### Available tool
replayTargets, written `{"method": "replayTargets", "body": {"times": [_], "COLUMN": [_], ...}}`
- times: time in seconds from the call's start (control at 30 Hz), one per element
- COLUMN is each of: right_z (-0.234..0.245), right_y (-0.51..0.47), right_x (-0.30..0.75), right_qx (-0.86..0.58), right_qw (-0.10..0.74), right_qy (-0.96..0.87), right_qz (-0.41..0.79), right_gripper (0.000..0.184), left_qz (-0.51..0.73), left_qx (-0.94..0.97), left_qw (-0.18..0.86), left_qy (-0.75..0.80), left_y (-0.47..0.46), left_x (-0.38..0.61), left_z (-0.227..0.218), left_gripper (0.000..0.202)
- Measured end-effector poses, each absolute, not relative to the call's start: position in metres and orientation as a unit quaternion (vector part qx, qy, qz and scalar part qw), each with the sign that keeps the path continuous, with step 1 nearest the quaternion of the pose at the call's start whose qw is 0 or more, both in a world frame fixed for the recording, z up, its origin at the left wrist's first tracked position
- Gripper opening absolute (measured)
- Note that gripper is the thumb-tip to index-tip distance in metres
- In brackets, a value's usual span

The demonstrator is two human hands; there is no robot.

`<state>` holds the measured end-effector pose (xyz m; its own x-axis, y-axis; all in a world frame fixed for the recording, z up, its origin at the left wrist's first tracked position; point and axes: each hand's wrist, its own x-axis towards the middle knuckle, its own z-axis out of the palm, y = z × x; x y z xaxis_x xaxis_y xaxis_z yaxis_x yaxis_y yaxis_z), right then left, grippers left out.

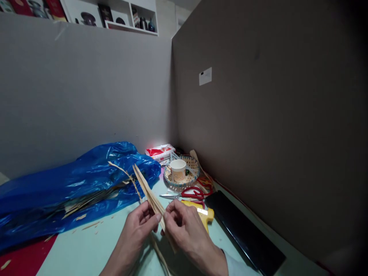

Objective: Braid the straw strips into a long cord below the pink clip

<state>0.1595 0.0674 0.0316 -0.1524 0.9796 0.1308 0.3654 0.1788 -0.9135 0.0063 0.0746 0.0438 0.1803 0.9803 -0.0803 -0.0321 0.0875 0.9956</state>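
Both my hands grip a bundle of pale, flat dried plant strips (148,190) above the table. My left hand (141,222) pinches the bundle from the left, its thumb lying along the strips. Close beside it, my right hand (185,226) has its thumb and fingers closed on the lower part. The far ends point up and away, while the lower ends come out beneath my right hand. A thin twisted cord (133,184) of similar fibre runs behind the bundle and reappears below my hands (158,253).
Blue plastic (94,165) with dried stalks (89,199) covers the left. Red-handled scissors (192,193), a yellow glue gun (205,215) and a woven basket (167,183) bearing a paper cup (178,170) stand beyond my hands. A black box (244,232) lies right, beside a grey partition (258,115).
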Motion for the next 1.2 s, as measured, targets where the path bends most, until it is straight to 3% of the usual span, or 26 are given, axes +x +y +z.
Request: {"method": "replayTargets", "body": {"times": [0.37,0.6,0.9,1.2], "right_z": [0.027,0.025,0.031,0.038], "right_y": [0.067,0.061,0.076,0.071], "right_x": [0.161,0.159,0.169,0.168], "right_qx": [-0.518,-0.503,-0.519,-0.479], "right_qw": [0.406,0.399,0.468,0.444], "right_qy": [-0.662,-0.696,-0.617,-0.637], "right_qz": [0.358,0.322,0.362,0.409], "right_gripper": [0.020,0.016,0.019,0.012], "left_qz": [0.461,0.477,0.480,0.427], "left_qx": [0.459,0.442,0.433,0.516], "left_qw": [0.599,0.588,0.607,0.547], "left_qy": [0.466,0.482,0.463,0.503], "left_y": [0.069,0.068,0.073,0.073], "left_x": [0.012,0.018,0.008,0.012], "left_z": [0.043,0.040,0.036,0.040], "left_gripper": [0.025,0.037,0.046,0.026]}}
